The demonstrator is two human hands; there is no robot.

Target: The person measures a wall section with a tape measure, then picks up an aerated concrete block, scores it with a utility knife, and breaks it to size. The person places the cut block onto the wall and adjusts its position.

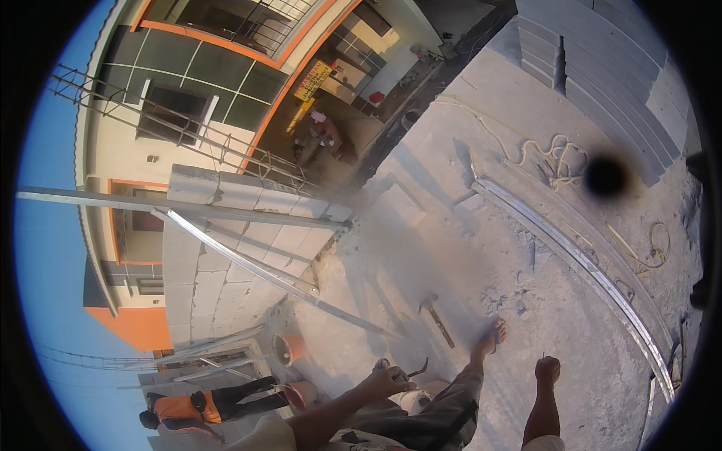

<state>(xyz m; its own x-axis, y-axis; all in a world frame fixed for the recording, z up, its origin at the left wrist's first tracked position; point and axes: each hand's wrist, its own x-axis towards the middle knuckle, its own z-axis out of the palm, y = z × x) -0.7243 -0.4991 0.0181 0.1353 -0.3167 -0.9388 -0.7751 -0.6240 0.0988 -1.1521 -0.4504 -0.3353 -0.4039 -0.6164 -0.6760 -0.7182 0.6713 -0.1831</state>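
My left hand [385, 382] reaches in at the lower middle with its fingers closed around a tool with a bent, dark metal neck [421, 367]. The rest of that tool is hidden by the hand. Close by, a pale bucket [414, 402] stands partly behind my forearm and leg. Off to the right, my right hand [548, 368] is held out in a fist above the dusty floor. Whether anything small is inside it I cannot make out. A hammer-like tool with a wooden handle [440, 323] lies on the floor ahead, apart from both hands.
A long metal channel [579, 267] lies on the right, near a tangled rope [560, 161] and stacked grey blocks [602, 83]. Metal props [241, 259] lean by a block wall [203, 278] at left. An orange bucket [288, 349] and a person in an orange vest [184, 410] are lower left.
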